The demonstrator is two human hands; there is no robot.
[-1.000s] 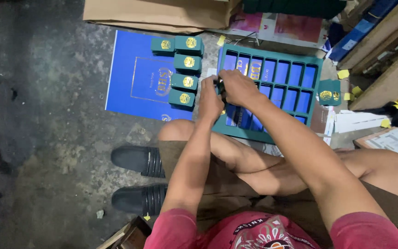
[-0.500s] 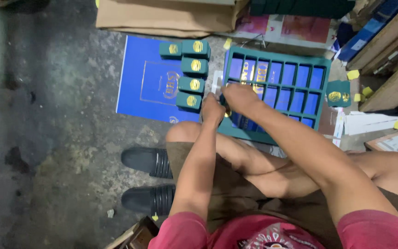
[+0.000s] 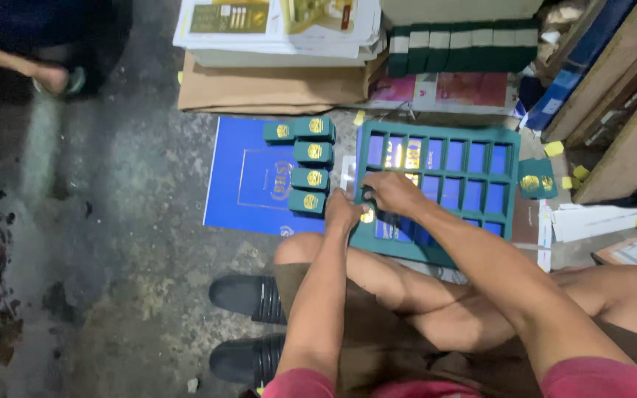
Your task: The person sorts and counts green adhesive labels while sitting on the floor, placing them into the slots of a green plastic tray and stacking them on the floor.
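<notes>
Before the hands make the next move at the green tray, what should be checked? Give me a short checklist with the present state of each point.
1. Green tray lies flat on the floor: ok.
2. Both hands at the tray's near left corner, left hand beside right hand: ok.
3. Gold-marked piece held firmly between the fingers: cannot tell.
4. Blue compartments on the right free: ok.
5. Small green boxes stacked within the left hand's reach: ok.
6. Lone green box off the tray's right edge: ok.
</notes>
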